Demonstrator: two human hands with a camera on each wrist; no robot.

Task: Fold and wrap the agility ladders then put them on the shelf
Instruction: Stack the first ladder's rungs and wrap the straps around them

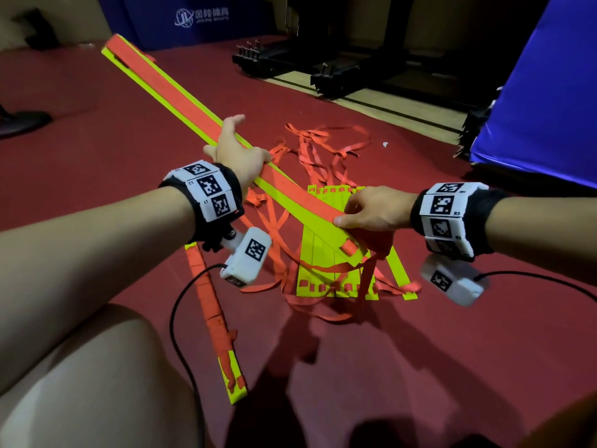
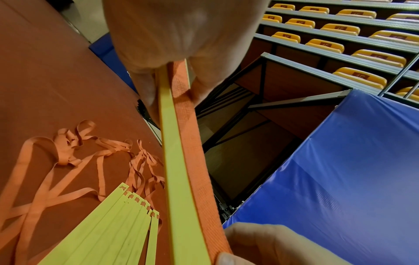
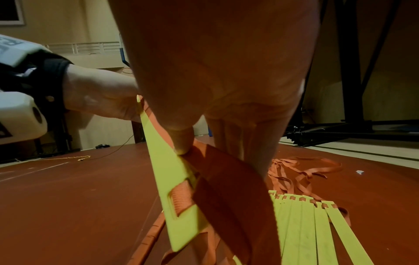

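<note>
Hands grip one long yellow plastic rung wrapped in orange webbing [image 1: 200, 101], raised above the red floor [image 1: 420, 350]: left hand [image 1: 237, 153] mid-length, right hand [image 1: 374, 210] pinching the near end; it runs diagonally away leftward over yellow rungs [image 1: 323, 263] lying loose

The rung [image 1: 193, 101] running from upper left to centre is smooth, matt yellow-green plastic, with a coarse woven orange strap [image 2: 188, 129] lying along it; the weave shows plainly in the left wrist view. The rungs [image 1: 326, 253] at lower centre are the same flat plastic, their straps [image 1: 323, 147] thin limp cloth. The floor [image 1: 97, 101] looks like matt red felt or carpet. The mat [image 2: 340, 161] at right is glossy blue vinyl. The frame [image 1: 323, 66] at top looks like black metal.
</note>
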